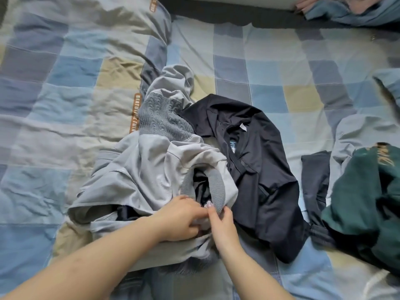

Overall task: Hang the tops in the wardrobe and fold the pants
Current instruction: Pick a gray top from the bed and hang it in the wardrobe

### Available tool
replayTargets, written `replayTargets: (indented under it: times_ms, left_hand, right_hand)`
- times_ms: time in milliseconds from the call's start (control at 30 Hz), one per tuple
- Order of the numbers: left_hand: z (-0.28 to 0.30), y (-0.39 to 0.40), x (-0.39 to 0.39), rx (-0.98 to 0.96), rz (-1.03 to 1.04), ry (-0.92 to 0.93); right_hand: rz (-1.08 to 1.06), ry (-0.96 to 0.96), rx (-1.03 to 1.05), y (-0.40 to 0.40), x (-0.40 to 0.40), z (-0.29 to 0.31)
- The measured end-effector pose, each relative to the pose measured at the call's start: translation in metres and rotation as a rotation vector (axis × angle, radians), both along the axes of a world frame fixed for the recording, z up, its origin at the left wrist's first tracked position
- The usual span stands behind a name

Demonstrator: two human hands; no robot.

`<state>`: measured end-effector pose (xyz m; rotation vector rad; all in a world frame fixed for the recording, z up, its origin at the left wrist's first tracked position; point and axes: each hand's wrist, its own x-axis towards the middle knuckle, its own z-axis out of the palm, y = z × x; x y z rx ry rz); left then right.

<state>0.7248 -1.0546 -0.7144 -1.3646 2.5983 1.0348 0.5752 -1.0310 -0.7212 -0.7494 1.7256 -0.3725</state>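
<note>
A crumpled light grey jacket [138, 169] with ribbed knit cuffs and collar lies in the middle of the bed. My left hand [181, 215] grips its fabric just below the ribbed collar. My right hand [223, 224] pinches the collar's edge beside it, fingertips touching the left hand. A black collared top [259, 165] lies spread out to the right, partly under the grey jacket. Further right lie a dark green top [363, 204] with gold lettering and a dark garment [313, 180] beside it.
All of it rests on a checked blue, grey and beige bedspread [65, 105]. A pillow in the same pattern [97, 29] sits at the back left. More blue and pink clothing [350, 9] is piled at the back right corner.
</note>
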Motion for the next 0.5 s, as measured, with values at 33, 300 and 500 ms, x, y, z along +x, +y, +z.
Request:
replayTargets:
  times_ms: [33, 300, 500]
  left_hand:
    - [0.014, 0.004, -0.005, -0.039, -0.072, 0.02]
    - [0.116, 0.002, -0.012, -0.237, -0.209, -0.136]
    - [0.232, 0.002, -0.016, -0.34, -0.275, -0.172]
  right_hand:
    - [-0.083, -0.062, 0.032, -0.003, 0.001, 0.01]
    - [-0.111, 0.043, -0.197, -0.002, -0.016, 0.129]
    - [-0.264, 0.118, -0.484, 0.025, -0.037, 0.258]
